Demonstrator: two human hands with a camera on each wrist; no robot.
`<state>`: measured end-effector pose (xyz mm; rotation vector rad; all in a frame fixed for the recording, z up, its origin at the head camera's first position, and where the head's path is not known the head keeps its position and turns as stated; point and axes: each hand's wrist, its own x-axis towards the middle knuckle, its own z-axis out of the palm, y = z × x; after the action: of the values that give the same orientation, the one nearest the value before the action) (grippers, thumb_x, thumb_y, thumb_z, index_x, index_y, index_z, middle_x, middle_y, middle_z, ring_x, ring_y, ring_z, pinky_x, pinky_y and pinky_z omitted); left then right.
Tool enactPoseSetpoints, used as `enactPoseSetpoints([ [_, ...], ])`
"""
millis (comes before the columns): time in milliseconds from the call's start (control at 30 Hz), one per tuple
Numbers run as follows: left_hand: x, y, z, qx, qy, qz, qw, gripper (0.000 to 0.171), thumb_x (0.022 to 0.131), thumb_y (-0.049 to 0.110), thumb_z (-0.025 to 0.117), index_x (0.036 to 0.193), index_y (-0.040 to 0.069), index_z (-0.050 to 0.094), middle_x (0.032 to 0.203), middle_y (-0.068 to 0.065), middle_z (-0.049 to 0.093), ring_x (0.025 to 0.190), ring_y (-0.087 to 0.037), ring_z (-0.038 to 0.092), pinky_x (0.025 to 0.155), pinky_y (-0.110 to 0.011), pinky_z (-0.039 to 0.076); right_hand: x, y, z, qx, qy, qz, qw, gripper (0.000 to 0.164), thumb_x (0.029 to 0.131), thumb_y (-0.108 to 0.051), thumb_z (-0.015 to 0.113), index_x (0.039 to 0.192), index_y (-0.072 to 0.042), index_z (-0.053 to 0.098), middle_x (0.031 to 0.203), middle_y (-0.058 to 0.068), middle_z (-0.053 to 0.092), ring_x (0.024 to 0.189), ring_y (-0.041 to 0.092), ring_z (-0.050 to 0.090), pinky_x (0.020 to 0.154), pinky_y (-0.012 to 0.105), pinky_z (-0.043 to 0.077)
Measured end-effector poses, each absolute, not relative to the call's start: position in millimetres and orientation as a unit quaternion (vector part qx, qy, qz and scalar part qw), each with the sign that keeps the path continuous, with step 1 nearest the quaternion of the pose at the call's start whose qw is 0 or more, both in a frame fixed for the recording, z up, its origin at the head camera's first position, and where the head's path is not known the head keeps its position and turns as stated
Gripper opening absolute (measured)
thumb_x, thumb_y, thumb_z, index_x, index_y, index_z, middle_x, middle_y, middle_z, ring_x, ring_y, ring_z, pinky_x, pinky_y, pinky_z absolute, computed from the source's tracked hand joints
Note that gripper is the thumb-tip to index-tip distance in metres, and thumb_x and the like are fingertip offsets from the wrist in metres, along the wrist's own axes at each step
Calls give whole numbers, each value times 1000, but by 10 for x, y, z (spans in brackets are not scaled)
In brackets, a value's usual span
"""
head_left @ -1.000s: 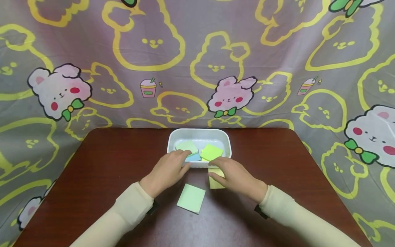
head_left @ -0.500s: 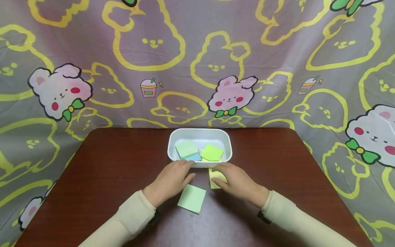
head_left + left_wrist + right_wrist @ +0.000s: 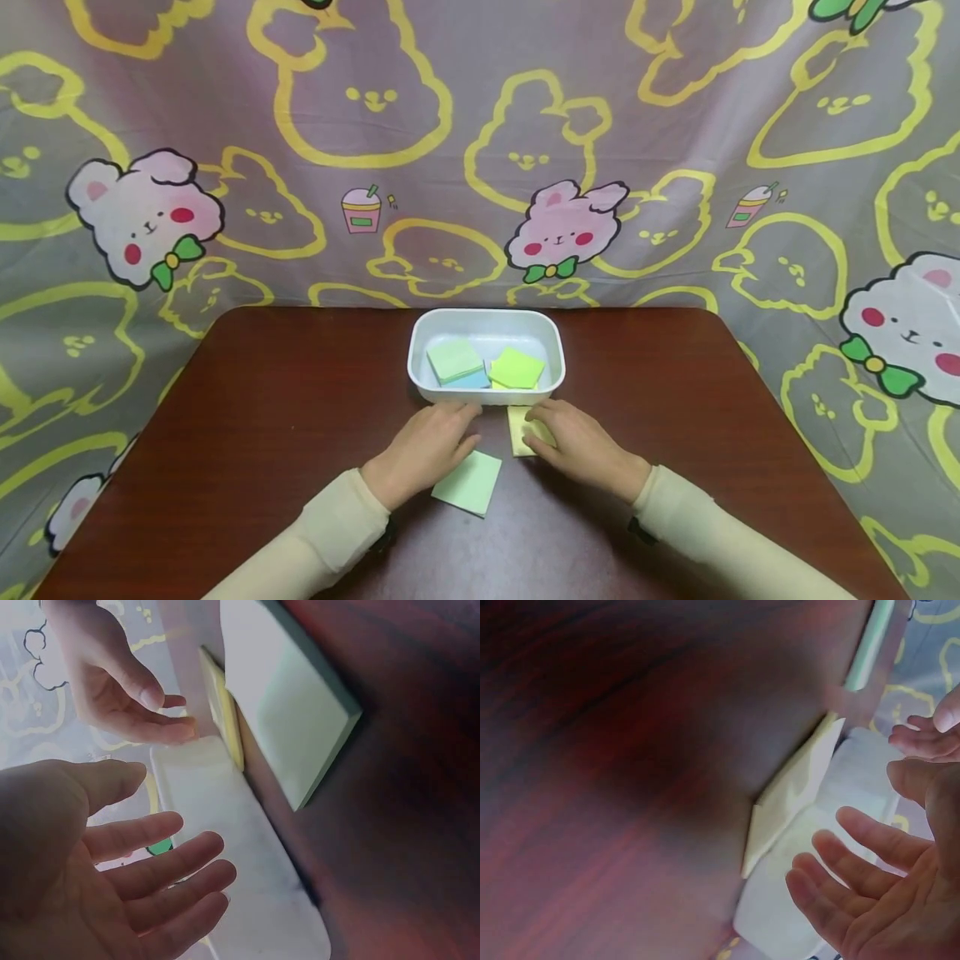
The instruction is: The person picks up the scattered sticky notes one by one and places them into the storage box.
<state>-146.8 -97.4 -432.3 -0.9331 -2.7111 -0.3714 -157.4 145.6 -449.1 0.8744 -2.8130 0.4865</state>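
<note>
My left hand (image 3: 420,454) hovers in front of the white tray, over the far left corner of a pale green sticky note pad (image 3: 474,486) on the table. Its fingers are spread and hold nothing in the left wrist view. Above a pale yellow sticky note pad (image 3: 518,435), just before the tray, my right hand (image 3: 588,448) hangs with relaxed fingers. A gap shows between those fingers and the yellow pad (image 3: 793,796) in the right wrist view. Inside the white tray (image 3: 486,397) lie a light green pad (image 3: 454,359), a blue pad (image 3: 468,381) and a lime pad (image 3: 517,368).
The tray stands near the back edge of a dark red-brown wooden table (image 3: 300,375). Behind and beside the table hangs a grey curtain (image 3: 442,100) printed with yellow outlines and cartoon animals.
My left hand has drawn back from over the tray toward the pale green pad, leaving the light green pad in the tray uncovered. The right hand has shifted slightly back and right.
</note>
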Motion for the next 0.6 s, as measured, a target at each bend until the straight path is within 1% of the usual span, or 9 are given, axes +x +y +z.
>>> enactPoseSetpoints([
  [133, -1469, -938, -4372, -319, -933, -125, 110, 29, 88, 25, 68, 111, 8, 65, 89, -3, 67, 80, -19, 64, 70, -34, 51, -1610, 1484, -4554, 288, -940, 164, 79, 29, 86, -28, 71, 105, -7, 68, 111, 7, 68, 106, 22, 63, 91, 39, 51],
  [267, -1472, -900, -4411, -321, -933, -128, 101, 27, 88, 24, 67, 109, 7, 65, 85, -3, 66, 77, -19, 63, 68, -34, 50, -1625, 1506, -4594, 285, -940, 169, 77, 32, 85, -28, 71, 107, -6, 67, 115, 11, 67, 109, 24, 63, 92, 40, 51],
  [367, -1473, -878, -4441, -327, -931, -127, 97, 27, 88, 25, 67, 109, 7, 65, 84, -3, 65, 77, -19, 63, 68, -34, 50, -1620, 1511, -4622, 285, -941, 167, 73, 34, 85, -28, 72, 109, -5, 66, 115, 11, 67, 109, 24, 63, 92, 40, 51],
  [600, -1452, -856, -4447, -333, -930, -122, 96, 30, 89, 27, 66, 111, 7, 65, 88, -3, 67, 80, -18, 64, 72, -34, 52, -1605, 1526, -4668, 289, -943, 152, 63, 38, 84, -28, 73, 113, -5, 65, 116, 10, 66, 111, 24, 62, 93, 41, 52],
])
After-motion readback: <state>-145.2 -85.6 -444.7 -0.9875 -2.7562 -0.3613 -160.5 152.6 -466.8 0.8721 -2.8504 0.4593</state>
